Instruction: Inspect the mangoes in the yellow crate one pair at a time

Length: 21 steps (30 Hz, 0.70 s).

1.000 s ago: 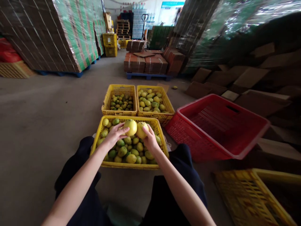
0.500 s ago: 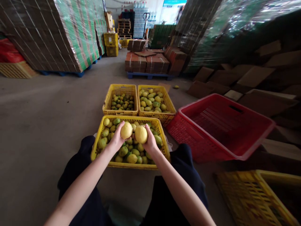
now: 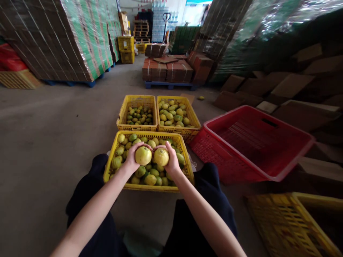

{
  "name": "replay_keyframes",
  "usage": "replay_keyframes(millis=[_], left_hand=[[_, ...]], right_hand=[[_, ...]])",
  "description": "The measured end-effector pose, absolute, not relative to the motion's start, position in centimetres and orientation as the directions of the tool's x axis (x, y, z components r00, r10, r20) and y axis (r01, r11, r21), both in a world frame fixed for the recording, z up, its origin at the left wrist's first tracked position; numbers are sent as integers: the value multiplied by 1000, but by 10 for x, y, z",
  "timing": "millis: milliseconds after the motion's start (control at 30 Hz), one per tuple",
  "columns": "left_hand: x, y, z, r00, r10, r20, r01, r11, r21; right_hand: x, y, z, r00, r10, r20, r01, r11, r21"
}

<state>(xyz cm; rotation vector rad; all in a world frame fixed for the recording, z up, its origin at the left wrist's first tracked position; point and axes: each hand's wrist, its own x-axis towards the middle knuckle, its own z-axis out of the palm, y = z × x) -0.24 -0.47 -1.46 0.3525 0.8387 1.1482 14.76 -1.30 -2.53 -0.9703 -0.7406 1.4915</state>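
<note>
My left hand [image 3: 133, 157] is closed round a yellow lemon [image 3: 143, 156], its end turned up toward me. Beside it, my right hand [image 3: 172, 160] grips a second lemon [image 3: 161, 157], also yellow. Both hands hang over the middle of a yellow plastic crate [image 3: 122, 185] between my knees. Yellow and green lemons [image 3: 150, 179] fill this crate, and the hands and forearms hide some of them. The two held lemons are close together with a narrow gap between them.
Behind stand two more yellow crates: the left one [image 3: 122, 110] holds small greenish fruit, the right one [image 3: 197, 119] larger lemons. A red crate [image 3: 222, 157] tilts at the right, near another yellow crate [image 3: 278, 217]. Flattened cardboard [image 3: 292, 85] and a pallet of cartons [image 3: 178, 71] lie beyond.
Both lemons have been turned in my hands, so other sides of them face up. My left hand has come slightly lower, its fingers now behind the lemon.
</note>
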Motion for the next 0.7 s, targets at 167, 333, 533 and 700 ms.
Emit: replay_keyframes(millis=[167,333,533,700], left_hand=[[-7,-4,-22,175,943,-282,-579,330,746],[-9,-4,-21,187,950,-248,-554,311,772],[-8,-6,-17,190,953,-238,-566,304,767],[-9,-10,-13,211,939,-271,-591,344,730]], right_hand=[[150,-17,-19,-7,998,-60,-376,-58,-925],[151,-19,-19,-20,1000,-5,-345,-12,-939],[151,-20,-18,-24,999,-34,-389,-41,-920],[151,-23,-14,-32,997,-75,-422,-82,-903]])
